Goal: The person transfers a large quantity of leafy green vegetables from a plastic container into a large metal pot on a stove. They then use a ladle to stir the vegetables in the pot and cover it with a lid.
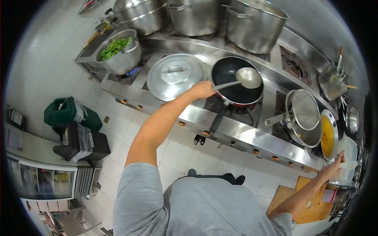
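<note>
My left hand is closed around the handle of a large metal ladle, whose bowl is over a dark wok-like pan on a burner. Left of the pan lies a round metal lid with a handle on top. At the far right my right hand is at a whitish translucent plastic container, by a pale piece that could be a scoop; its grip is too small to make out. Just beyond that hand stands a pan of yellow liquid. Metal strainers rest on a pot beside it.
A pot of green vegetables stands over a lit blue flame at the left. Tall steel stockpots line the back. A utensil holder is at the right. Control knobs run along the stove front. A wooden board lies lower right.
</note>
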Tool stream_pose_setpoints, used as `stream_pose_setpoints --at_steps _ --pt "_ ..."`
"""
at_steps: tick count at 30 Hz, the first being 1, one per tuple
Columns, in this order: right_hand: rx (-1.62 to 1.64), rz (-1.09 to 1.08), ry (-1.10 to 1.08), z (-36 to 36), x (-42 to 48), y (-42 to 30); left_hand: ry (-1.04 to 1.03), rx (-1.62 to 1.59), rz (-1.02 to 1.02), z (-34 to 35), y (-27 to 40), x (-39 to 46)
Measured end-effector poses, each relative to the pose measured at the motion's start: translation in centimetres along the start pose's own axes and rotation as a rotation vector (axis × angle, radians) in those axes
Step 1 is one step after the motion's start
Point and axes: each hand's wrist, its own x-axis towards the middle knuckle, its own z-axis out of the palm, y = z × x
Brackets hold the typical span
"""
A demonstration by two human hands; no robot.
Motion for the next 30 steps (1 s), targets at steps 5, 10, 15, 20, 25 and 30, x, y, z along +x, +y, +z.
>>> stream_pose_setpoints --at_steps 5,10,15,20,25,30 --pt "0.023 -0.167 -0.213 11.9 -14.5 -12.1 -0.049 -0.547 -0.239 -8.4 0.7 -6.6" --pt "0.187 -0.135 -0.431 18.7 -22.3 -15.8 0.145 -0.689 -0.274 -17.5 -6.3 -12.8" --pt "0.238 -0.038 -0.477 26.1 -28.9 -16.9 0.359 -0.571 -0.33 -27.2 -13.7 -18.9" --pt "0.376 0.182 -0.583 35.0 -35.1 -16.9 0.249 -0.435 -0.443 -35.8 -23.0 -24.2" --pt "0.259 0.294 -0.917 43.7 -43.9 -18.5 0.43 0.344 -0.395 -39.8 -31.9 -29.5" --pt "0.225 0.292 -0.956 46.7 -50.3 -19.7 0.407 0.899 -0.366 -40.8 -35.4 -30.2"
